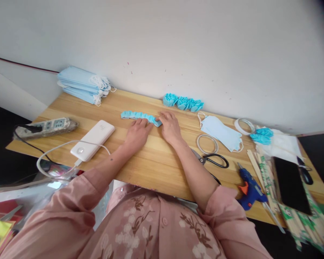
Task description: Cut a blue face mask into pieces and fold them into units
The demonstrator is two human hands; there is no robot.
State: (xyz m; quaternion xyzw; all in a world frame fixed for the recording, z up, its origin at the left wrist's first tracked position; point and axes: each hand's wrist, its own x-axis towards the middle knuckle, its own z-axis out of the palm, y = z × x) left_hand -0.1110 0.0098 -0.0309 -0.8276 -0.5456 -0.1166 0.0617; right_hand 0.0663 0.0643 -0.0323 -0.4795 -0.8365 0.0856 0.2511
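A pleated light-blue strip [127,114], which looks like folded face-mask fabric, lies on the table in front of me, its upper edge gathered into small folds. My left hand [138,133] is closed, with curled fingers gripping the strip's lower edge right of its middle. At the right end my right hand [170,127] pinches the strip, the thumb side towards my left hand. The fingers cover part of that end. Behind the strip, against the wall, sit three blue fabric flowers [183,103] in a row.
A stack of face masks [79,84] stands back left. A power strip [52,126] and a white power bank [93,140] lie left. At right are loose masks [221,131], a tape roll [244,126], scissors [216,160], a blue glue gun [251,190], wrapped chopsticks [264,172] and a phone [291,185].
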